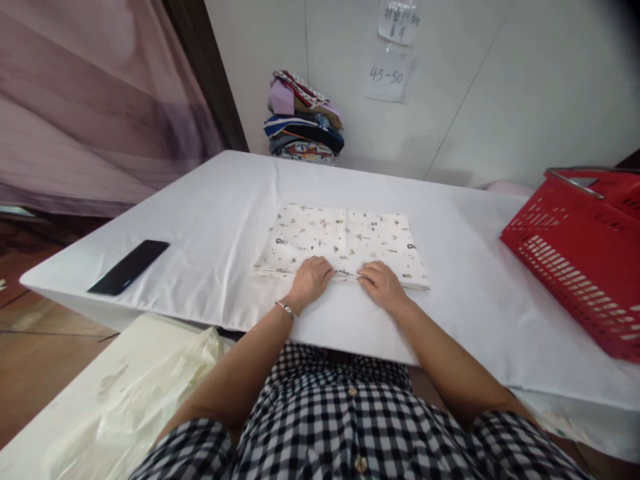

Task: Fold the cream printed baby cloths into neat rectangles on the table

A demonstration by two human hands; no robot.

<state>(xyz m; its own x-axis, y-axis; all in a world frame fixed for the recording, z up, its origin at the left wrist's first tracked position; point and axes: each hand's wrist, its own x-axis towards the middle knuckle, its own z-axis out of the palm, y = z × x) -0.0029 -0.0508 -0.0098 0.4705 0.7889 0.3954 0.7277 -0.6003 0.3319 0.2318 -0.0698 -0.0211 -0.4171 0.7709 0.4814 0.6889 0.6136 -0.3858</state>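
Printed cloth [345,243] lies folded into a flat rectangle mid-tabletop [210,220], edges squared; likely another fold remains, though layer count is hard to read. Long axis runs left-right, near edge facing the person. Left hand [311,279] and right hand [381,283] rest on that near edge, fingers curled, seemingly pinching the hem.

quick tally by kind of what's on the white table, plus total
Folded patterned cloth, under the left hand and right hand: 1
Black phone: 1
Red basket: 1
Stack of folded clothes at the far edge: 1
Total: 4
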